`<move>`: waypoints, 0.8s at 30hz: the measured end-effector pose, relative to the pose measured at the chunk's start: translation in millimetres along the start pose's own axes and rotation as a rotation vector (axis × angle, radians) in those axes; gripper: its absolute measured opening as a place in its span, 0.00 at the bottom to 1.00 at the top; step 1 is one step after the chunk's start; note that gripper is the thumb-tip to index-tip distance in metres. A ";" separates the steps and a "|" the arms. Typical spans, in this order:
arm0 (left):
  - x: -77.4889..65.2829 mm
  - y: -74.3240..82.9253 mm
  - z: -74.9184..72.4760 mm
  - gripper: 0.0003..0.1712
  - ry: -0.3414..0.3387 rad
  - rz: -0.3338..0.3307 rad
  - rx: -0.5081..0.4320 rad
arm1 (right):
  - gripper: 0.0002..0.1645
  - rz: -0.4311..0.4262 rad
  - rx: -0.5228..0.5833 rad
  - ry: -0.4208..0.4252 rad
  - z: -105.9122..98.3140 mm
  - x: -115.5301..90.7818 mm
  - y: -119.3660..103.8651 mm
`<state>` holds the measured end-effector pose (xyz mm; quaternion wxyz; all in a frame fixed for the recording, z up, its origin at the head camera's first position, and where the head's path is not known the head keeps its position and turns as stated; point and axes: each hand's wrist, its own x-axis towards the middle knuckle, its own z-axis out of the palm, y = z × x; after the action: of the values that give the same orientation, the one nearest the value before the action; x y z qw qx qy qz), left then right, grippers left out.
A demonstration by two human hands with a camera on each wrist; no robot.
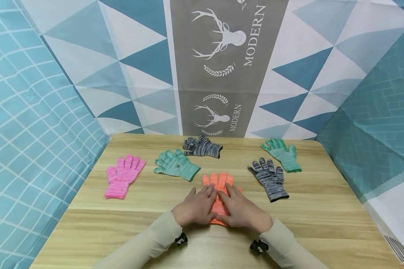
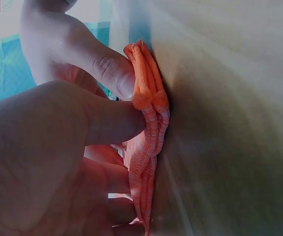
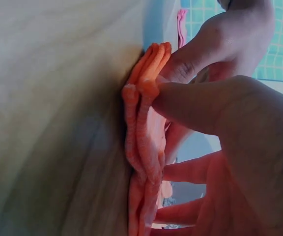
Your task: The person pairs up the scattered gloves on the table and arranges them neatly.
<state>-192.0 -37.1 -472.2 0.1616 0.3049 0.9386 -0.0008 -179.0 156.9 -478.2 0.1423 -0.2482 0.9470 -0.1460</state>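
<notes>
An orange knit glove [image 1: 219,207] lies flat at the middle of the wooden table, its fingers pointing away from me. My left hand [image 1: 198,206] rests on the glove's left side with fingers extended. On the right side, my right hand [image 1: 241,208] lies the same way, and the two thumbs come together near the cuff. Seen from the left wrist, the orange cuff [image 2: 149,93] shows several stacked layers, with thumb tips touching its upper face. In the right wrist view, fingers reach down onto the orange fabric [image 3: 149,147].
Around the wooden table [image 1: 141,220] lie a pink glove [image 1: 124,175] at left, a green glove [image 1: 177,164] and a grey-black glove [image 1: 203,146] behind my hands, and another grey-black glove [image 1: 270,179] and green glove [image 1: 283,155] at right. A patterned cloth backdrop [image 1: 148,67] stands behind.
</notes>
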 end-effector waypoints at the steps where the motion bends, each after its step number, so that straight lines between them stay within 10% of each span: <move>1: 1.2 0.0 -0.7 0.47 0.002 0.000 -0.001 | 0.51 0.006 -0.004 0.010 -0.8 0.4 0.3; 17: 10.4 0.2 -2.9 0.47 0.002 -0.005 -0.020 | 0.56 0.093 0.119 0.025 -10.4 3.6 9.6; 24: 13.3 -0.8 -3.6 0.47 -0.013 -0.005 -0.022 | 0.20 0.114 0.215 0.269 -23.6 27.1 34.3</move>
<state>-203.6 -29.8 -472.9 0.1710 0.3007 0.9383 0.0071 -224.5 176.5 -473.8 0.0480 -0.1558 0.9489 -0.2701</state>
